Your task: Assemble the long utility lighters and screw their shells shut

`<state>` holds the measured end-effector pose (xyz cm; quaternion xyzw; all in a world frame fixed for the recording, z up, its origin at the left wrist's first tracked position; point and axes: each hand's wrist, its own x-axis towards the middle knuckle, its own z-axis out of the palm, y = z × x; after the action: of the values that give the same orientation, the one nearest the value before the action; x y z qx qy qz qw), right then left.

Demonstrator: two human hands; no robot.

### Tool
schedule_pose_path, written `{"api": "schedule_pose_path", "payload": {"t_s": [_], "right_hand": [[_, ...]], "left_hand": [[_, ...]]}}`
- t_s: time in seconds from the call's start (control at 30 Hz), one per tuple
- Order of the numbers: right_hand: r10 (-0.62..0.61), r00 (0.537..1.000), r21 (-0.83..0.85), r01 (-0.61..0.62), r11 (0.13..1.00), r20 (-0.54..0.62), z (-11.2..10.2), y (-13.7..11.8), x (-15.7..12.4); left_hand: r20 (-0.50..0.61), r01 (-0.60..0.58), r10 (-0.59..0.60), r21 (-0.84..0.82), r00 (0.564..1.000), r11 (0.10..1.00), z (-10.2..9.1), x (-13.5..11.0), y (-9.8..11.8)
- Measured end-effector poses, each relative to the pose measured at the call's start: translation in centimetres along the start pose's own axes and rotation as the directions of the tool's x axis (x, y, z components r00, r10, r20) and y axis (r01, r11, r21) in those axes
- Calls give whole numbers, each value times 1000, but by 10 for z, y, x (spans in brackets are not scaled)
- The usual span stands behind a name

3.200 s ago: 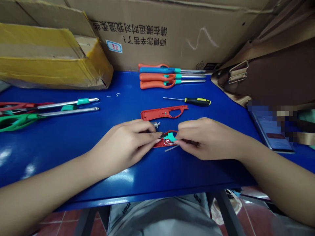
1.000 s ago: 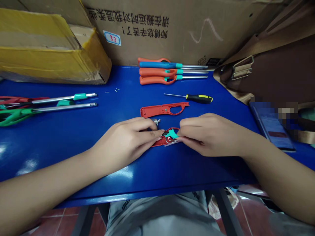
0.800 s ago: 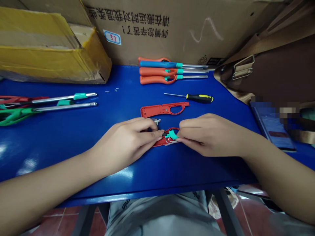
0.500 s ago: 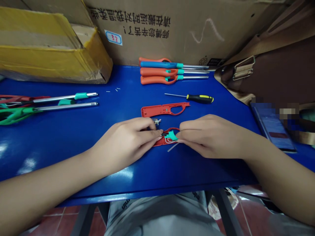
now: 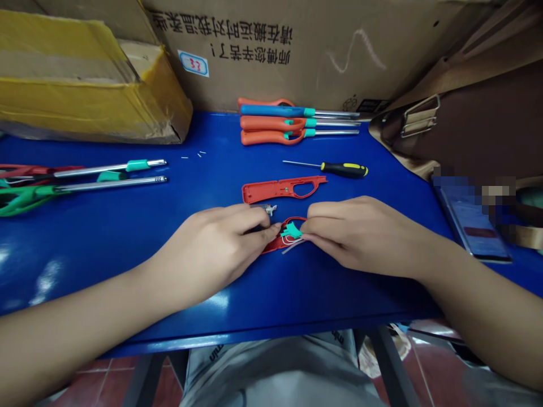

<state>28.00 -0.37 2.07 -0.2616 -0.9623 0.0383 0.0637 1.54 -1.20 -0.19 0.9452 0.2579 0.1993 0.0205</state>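
Both hands meet at table centre over 1 red shell (image 5: 275, 244) lying flat on the blue table (image 5: 127, 237). Left hand (image 5: 216, 249) is closed, fingertips pinching the shell's left end. Right hand (image 5: 360, 234) is closed too, thumb & forefinger pinching 1 teal trigger (image 5: 292, 230) set in the shell, w/ thin wires just below. Behind: 1 more empty shell half (image 5: 282, 189), 1 screwdriver (image 5: 335, 168), 3 finished lighters (image 5: 292, 122) by the back box (image 5: 297, 51). Far left: 2 metal-tube units (image 5: 85, 178).

Left hand (image 5: 220, 249), right hand (image 5: 360, 234) pinch red shell (image 5: 275, 244) (teal trigger (image 5: 292, 230) on it).
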Motion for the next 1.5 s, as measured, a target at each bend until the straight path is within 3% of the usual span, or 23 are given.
{"api": "schedule_pose_path", "payload": {"t_s": [0.33,0.57,0.7,0.87,0.97,1.07,1.23,1.33,1.5], "right_hand": [[-91,995,-69,87,994,-49,3,3,-1],[-91,996,-14,91,996,18,-2,0,-1],[0,1000,168,-3,986,17,-2,1,0],[218,976,474,-203,857,26,1,2,7],[326,943,532,-306,789,59,3,1,9],[360,931,543,-329,772,52,3,0,9],[316,948,547,-287,786,43,1,2,7],[240,970,501,-217,838,19,0,4,6],[31,999,196,-38,980,40,3,2,2]], "left_hand": [[3,17,-17,13,1000,1000,2,-4,0],[-4,43,-43,48,999,998,1,-3,5],[-17,33,-32,45,999,998,1,-4,4],[40,-5,3,48,999,999,-1,-3,3],[67,-18,13,80,998,997,-1,-3,4],[74,-36,27,133,997,990,-1,-3,5],[92,-67,53,155,994,986,-2,-5,2],[87,-58,45,145,995,988,-3,-4,-1],[73,-60,49,148,996,987,-4,-3,-2]]}}
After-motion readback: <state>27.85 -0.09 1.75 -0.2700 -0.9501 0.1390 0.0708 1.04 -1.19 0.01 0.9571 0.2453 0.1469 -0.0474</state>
